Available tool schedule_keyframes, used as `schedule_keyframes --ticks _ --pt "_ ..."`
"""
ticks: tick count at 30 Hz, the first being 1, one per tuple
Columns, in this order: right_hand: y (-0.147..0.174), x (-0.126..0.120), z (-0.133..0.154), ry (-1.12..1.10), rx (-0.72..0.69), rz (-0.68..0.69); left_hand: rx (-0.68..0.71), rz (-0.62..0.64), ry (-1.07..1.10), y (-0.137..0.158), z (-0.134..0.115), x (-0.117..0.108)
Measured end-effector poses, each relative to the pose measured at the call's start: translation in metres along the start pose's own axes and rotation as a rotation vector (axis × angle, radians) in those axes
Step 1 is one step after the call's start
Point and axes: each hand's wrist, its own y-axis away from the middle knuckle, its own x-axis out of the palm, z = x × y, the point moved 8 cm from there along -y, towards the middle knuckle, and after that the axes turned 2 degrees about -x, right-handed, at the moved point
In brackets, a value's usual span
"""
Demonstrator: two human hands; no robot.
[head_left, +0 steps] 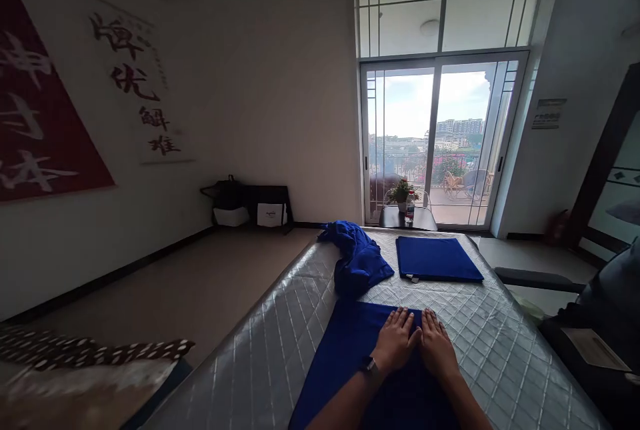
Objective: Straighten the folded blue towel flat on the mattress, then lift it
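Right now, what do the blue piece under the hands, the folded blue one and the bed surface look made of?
Blue garment under both hands: soft matte fabric, probably knit cotton; it lies limp and flat.
Folded blue garment: same matte cloth by the look, with crisp edges and a small tag.
Mattress: diamond-quilted cover with a grey sheen, likely synthetic or plastic-wrapped; the gloss leaves it open.

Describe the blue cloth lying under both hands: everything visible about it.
The blue cloth is deep royal blue, plain, soft-looking fabric, spread flat on the quilted grey mattress. Its far edge lies straight; its near part runs out of the picture. The left hand and right hand rest palm-down on it, side by side near its far edge. A crumpled blue garment touches its far edge.
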Motion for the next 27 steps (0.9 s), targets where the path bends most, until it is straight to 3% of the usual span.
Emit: schedule_keyframes --ticks 4,8,11,27 --pt "-0.004 0.006 -0.002 0.004 0.010 0.007 -0.150 -0.019 -0.033 0.007 0.055 0.001" --pt "-0.007 0.008 -0.003 0.001 0.037 0.022 -0.305 -0.052 -0.137 0.038 0.131 -0.032" --pt "-0.007 0.008 -0.003 0.018 0.058 0.045 -0.367 -0.056 -0.179 0.054 0.167 -0.051" --pt "-0.008 0.009 -0.005 0.019 -0.013 0.023 -0.295 -0.124 -0.069 0.061 0.197 -0.068"
